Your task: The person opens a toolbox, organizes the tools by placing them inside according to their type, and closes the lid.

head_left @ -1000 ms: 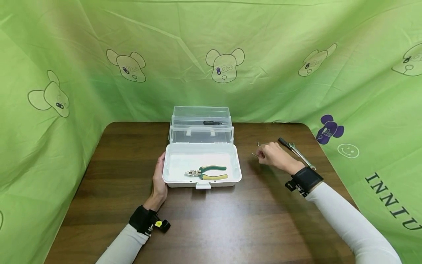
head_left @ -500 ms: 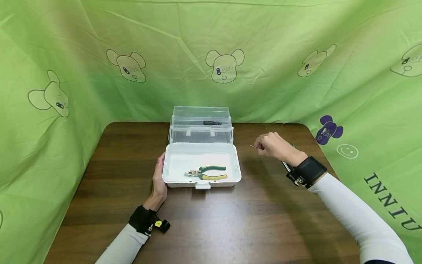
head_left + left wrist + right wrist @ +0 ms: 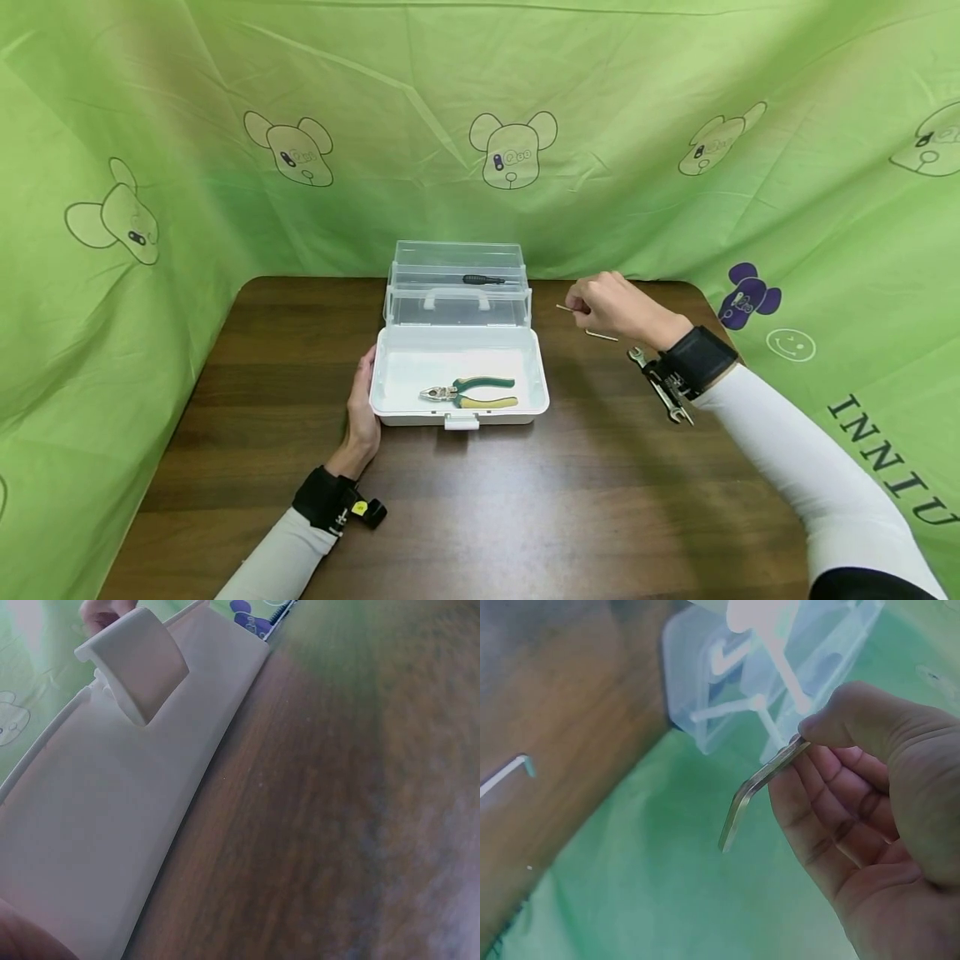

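Note:
In the head view an open white toolbox [image 3: 461,417] stands mid-table, with green-and-yellow pliers [image 3: 472,393] lying inside. My left hand [image 3: 362,412] rests against the box's left side. In the left wrist view, the toolbox's front wall [image 3: 82,817] and latch [image 3: 139,664] fill the left part. To the right of the box, my right hand [image 3: 618,310] is raised over the table, pinching a hex key [image 3: 754,784] between thumb and fingers; its bent end points out. Another hex key [image 3: 602,336] lies on the wood below that hand.
An open-end wrench [image 3: 663,387] lies partly under my right wrist from this viewpoint. The raised clear trays [image 3: 459,310] behind the box hold a black-handled tool [image 3: 482,280]. A green curtain [image 3: 360,208] closes off the table's back and sides.
My right hand has moved toward the back and slightly left with the hex key pinched. This uncovers the other hex key and the wrench. My left hand and the toolbox stay put.

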Action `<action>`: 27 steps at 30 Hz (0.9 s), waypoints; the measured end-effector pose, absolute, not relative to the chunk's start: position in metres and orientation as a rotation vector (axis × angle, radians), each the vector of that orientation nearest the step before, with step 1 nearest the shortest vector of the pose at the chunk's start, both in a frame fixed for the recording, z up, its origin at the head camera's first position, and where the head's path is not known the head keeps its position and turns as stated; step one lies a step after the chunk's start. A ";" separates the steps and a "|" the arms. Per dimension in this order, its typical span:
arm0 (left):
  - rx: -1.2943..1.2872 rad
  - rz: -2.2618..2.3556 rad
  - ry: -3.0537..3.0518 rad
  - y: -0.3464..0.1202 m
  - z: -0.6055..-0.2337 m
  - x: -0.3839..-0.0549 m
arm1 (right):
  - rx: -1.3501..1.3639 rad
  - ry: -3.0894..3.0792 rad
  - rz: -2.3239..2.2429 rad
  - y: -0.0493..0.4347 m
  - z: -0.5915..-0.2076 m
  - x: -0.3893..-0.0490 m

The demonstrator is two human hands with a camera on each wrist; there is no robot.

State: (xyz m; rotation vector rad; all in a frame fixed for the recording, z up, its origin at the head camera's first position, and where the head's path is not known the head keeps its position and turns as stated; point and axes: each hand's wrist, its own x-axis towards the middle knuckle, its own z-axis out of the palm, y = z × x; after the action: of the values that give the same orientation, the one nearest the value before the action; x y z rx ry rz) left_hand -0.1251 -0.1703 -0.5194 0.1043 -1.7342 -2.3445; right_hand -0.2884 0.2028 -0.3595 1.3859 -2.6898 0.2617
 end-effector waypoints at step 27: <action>0.098 -2.371 -1.723 -0.171 -0.519 -0.125 | 1.495 -2.601 0.242 0.145 -0.315 -0.332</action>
State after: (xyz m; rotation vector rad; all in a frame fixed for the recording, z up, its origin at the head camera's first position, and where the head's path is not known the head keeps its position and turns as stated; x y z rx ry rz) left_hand -0.1249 -0.1705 -0.5191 0.0978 -1.7235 -2.3714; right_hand -0.3318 0.1446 -0.3147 1.4952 -2.6011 0.2421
